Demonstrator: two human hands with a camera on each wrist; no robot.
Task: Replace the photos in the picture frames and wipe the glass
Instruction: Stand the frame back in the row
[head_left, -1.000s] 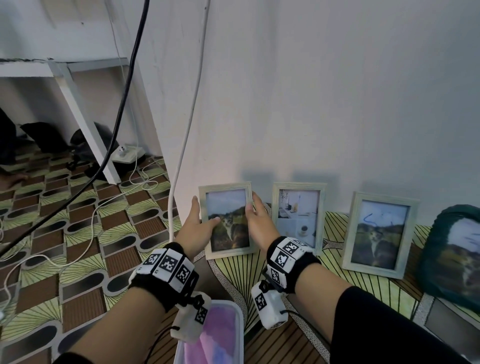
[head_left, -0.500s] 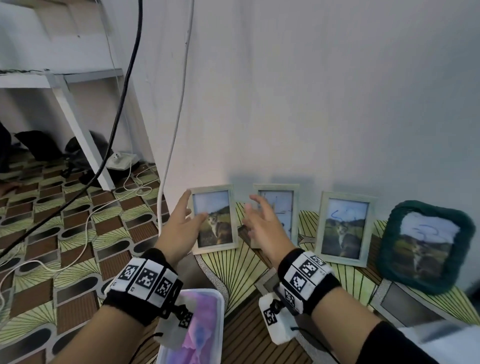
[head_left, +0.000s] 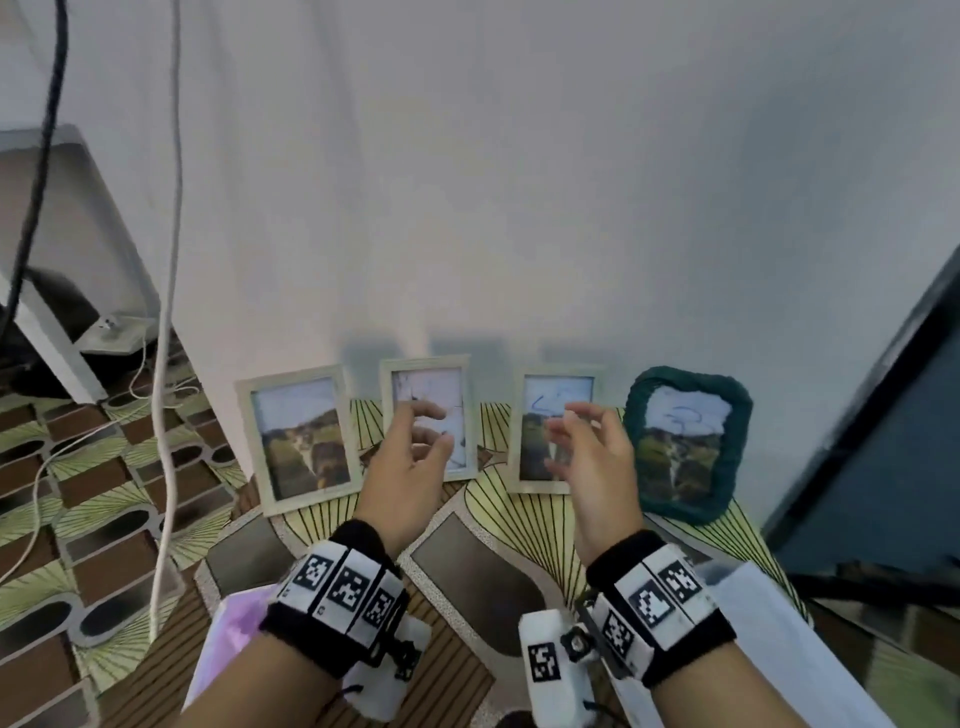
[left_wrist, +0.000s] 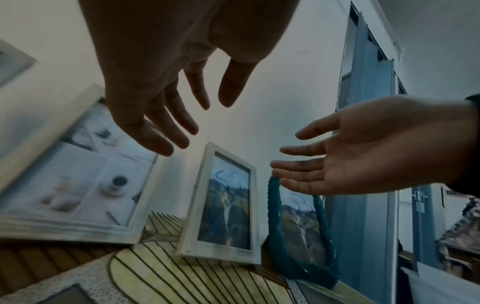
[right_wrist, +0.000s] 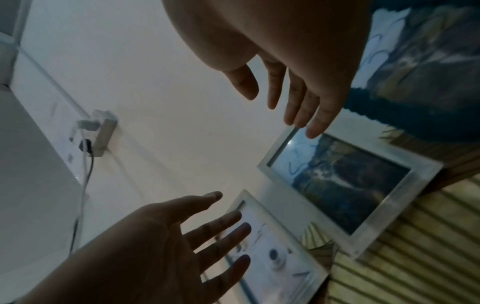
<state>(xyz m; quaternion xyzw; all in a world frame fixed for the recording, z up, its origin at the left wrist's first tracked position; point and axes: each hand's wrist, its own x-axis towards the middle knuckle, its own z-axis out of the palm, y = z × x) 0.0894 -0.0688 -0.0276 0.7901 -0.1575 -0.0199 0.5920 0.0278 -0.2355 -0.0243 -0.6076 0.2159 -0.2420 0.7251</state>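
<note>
Both hands (head_left: 498, 447) spread, empty — we'd grip 3rd frame (head_left: 558, 434), centre-right, by its edges w/o smudging glass.

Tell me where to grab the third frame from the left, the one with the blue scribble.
Probably take the third frame by its two long side edges, from the front, both hands open: it stands upright, leaning against the wall, gaps either side.

Pale wall (head_left: 519, 208) (two hanging cables (head_left: 169, 260)), patterned floor (head_left: 78, 519)
</note>
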